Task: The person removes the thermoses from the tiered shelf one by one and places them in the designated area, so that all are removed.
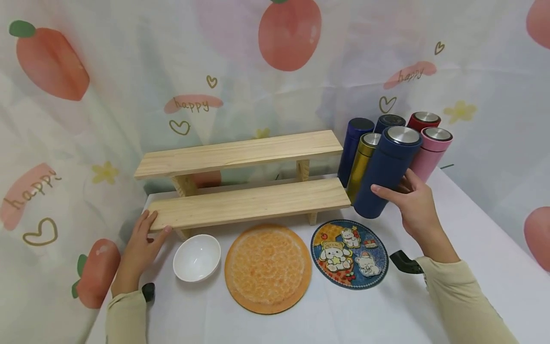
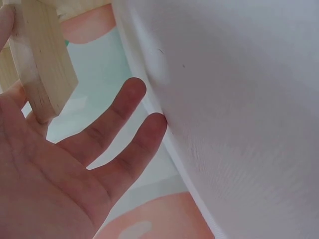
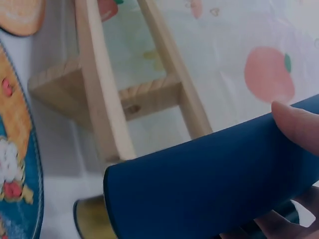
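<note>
My right hand (image 1: 414,210) grips a dark blue thermos (image 1: 388,167) with a silver lid, thumb on its near side. The thermos leans, its base beside the right end of the lower shelf. Behind it stand a gold thermos (image 1: 362,160), a pink thermos (image 1: 433,150), a red thermos (image 1: 423,119) and two darker blue ones. At the left end of the two-tier wooden stand (image 1: 249,203), my left hand (image 1: 139,243) holds the lower board's edge between thumb and fingers. In the left wrist view, two fingers (image 2: 134,144) extend off the board (image 2: 45,64).
A white bowl (image 1: 196,258) sits before the stand's left part. Beside it lie an orange round mat (image 1: 268,270) and a blue cartoon-print round mat (image 1: 350,255). A fruit-patterned curtain (image 1: 240,71) hangs behind the white-covered table (image 1: 189,315).
</note>
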`<action>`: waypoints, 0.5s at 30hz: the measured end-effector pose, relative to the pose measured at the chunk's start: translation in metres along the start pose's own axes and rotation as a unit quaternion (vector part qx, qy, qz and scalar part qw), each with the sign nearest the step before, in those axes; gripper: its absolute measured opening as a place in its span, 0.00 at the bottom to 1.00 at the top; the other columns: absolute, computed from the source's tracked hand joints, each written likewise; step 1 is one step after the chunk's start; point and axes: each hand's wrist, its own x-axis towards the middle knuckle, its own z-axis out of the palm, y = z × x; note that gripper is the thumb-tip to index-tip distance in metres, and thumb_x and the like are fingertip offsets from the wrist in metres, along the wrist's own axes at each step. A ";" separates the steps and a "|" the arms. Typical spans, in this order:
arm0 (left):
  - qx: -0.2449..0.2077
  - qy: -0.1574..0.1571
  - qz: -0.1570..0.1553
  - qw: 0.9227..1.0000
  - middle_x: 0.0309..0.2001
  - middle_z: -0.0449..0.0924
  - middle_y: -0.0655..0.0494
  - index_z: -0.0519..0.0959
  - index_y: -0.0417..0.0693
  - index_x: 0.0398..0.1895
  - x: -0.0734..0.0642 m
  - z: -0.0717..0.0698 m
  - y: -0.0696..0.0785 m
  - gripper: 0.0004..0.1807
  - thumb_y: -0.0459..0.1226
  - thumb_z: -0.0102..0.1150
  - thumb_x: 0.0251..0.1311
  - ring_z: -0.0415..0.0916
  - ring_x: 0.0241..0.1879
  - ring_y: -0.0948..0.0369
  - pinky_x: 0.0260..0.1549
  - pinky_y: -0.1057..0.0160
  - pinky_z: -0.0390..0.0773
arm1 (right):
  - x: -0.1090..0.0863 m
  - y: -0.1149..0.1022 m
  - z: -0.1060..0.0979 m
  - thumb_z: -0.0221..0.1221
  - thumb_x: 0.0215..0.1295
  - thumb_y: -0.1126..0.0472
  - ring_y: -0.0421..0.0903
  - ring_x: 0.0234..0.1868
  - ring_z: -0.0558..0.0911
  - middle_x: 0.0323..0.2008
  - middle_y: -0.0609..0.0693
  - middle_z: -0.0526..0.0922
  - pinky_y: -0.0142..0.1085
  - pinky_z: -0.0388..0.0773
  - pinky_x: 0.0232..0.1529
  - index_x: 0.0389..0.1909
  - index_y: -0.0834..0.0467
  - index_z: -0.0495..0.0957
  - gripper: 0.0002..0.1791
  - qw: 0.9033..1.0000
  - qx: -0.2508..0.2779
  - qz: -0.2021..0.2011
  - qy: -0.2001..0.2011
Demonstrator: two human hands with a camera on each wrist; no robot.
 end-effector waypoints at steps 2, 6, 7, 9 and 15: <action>0.001 0.002 0.000 1.000 0.86 0.30 0.36 0.44 0.42 0.88 -0.001 0.000 -0.001 0.51 0.62 0.51 0.79 0.58 0.75 0.29 0.67 0.31 0.69 | 0.001 0.004 -0.003 0.71 0.72 0.60 0.53 0.71 0.67 0.78 0.59 0.65 0.60 0.59 0.78 0.85 0.48 0.60 0.45 1.000 -0.021 0.009 0.001; 0.004 0.005 -0.001 1.000 0.86 0.31 0.36 0.44 0.42 0.88 -0.003 -0.002 -0.002 0.51 0.62 0.51 0.79 0.60 0.73 0.29 0.67 0.31 0.70 | 0.002 0.015 -0.006 0.70 0.73 0.57 0.59 0.76 0.65 0.81 0.60 0.62 0.55 0.65 0.76 0.87 0.47 0.56 0.47 0.997 -0.065 0.030 -0.009; 0.005 0.005 0.000 1.000 0.86 0.31 0.36 0.44 0.41 0.88 -0.003 -0.002 -0.002 0.51 0.62 0.51 0.79 0.60 0.73 0.29 0.66 0.31 0.70 | 0.002 0.019 -0.006 0.70 0.74 0.56 0.60 0.77 0.64 0.81 0.61 0.62 0.54 0.67 0.76 0.87 0.47 0.55 0.48 0.997 -0.070 0.036 -0.010; 0.006 0.004 0.008 1.000 0.86 0.32 0.36 0.45 0.41 0.88 -0.002 -0.002 -0.002 0.50 0.61 0.51 0.80 0.60 0.74 0.29 0.67 0.31 0.70 | 0.001 0.025 -0.008 0.70 0.74 0.56 0.63 0.78 0.62 0.82 0.62 0.60 0.54 0.68 0.75 0.88 0.48 0.53 0.49 0.996 -0.081 0.041 -0.011; 0.005 -0.003 0.026 1.000 0.86 0.33 0.36 0.47 0.38 0.87 -0.003 -0.004 -0.002 0.48 0.58 0.52 0.81 0.56 0.76 0.30 0.67 0.32 0.70 | 0.003 0.038 -0.012 0.70 0.74 0.55 0.68 0.80 0.57 0.83 0.63 0.56 0.63 0.63 0.75 0.88 0.47 0.51 0.50 0.995 -0.083 0.047 -0.007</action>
